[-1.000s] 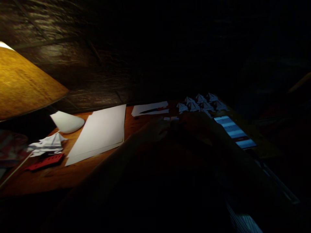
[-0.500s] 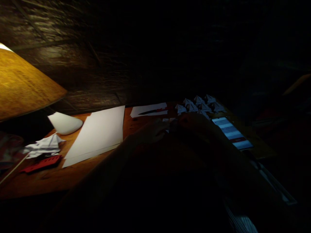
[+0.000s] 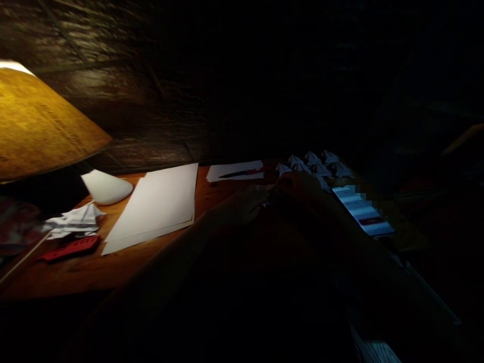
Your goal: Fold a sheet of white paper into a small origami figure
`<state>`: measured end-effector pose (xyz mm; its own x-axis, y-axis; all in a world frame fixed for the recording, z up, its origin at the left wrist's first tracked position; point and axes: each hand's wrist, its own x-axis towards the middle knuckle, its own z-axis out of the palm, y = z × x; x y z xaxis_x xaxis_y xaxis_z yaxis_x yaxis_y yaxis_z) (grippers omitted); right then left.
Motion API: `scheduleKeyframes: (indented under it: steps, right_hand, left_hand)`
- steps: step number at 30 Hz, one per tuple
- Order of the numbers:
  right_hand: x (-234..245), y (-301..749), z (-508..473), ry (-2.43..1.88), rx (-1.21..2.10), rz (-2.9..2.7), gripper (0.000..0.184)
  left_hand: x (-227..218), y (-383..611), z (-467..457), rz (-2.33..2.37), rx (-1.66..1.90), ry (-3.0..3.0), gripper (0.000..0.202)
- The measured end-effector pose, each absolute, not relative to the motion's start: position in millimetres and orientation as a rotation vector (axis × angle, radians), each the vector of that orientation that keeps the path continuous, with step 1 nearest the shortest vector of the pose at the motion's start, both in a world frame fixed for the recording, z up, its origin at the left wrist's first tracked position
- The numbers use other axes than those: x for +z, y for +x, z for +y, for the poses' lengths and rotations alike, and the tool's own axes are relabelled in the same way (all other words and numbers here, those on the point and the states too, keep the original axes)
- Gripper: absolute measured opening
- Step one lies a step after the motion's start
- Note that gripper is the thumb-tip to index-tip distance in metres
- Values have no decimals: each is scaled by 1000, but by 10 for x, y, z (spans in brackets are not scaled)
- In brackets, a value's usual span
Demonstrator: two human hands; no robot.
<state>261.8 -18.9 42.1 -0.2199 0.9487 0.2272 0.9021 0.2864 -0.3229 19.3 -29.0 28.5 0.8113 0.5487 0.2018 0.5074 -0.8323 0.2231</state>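
Observation:
In deep shadow at the middle of the table, my left hand [image 3: 245, 202] and my right hand [image 3: 300, 185] meet at a small white piece of paper [image 3: 265, 204]. Both hands have their fingers closed on it, and they hide most of it. Just beyond my right hand sit several small folded paper shapes [image 3: 313, 159] with pointed tops. A knife [image 3: 238, 174] with a red handle and dark blade lies across a stack of small paper sheets [image 3: 216, 170], behind my left hand.
Larger white sheets [image 3: 162, 201] lie left of my hands. Farther left are a lit lamp shade [image 3: 49, 126], a white rounded lamp base [image 3: 108, 186], crumpled paper [image 3: 77, 221] and a red plastic object [image 3: 71, 248]. A phone with a lit screen [image 3: 361, 209] lies to the right.
The view has shifted slightly, so things at the left appear a little farther right. My hands have drawn closer together around the small paper, which now shows less.

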Motion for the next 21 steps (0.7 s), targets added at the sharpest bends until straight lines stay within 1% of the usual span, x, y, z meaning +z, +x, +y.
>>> scheduleKeyframes:
  steps: [4, 9, 13, 16, 21]
  right_hand:
    - [395, 2637, -169, -1526, 206, -2227, 25]
    - [356, 2664, -124, -1506, 239, -2298, 22]
    - [369, 2671, -117, -1525, 288, -2333, 20]
    - [406, 2666, -144, -1552, 282, -2348, 22]
    - [444, 2652, -169, -1546, 294, -2374, 20]
  left_hand:
    - [300, 189, -297, 831, 358, 2822, 48]
    - [307, 197, -319, 731, 366, 2773, 46]
    - [288, 195, -299, 585, 454, 2793, 36]
    - [281, 173, -277, 603, 478, 2802, 30]
    - [286, 150, -273, 641, 436, 2825, 32]
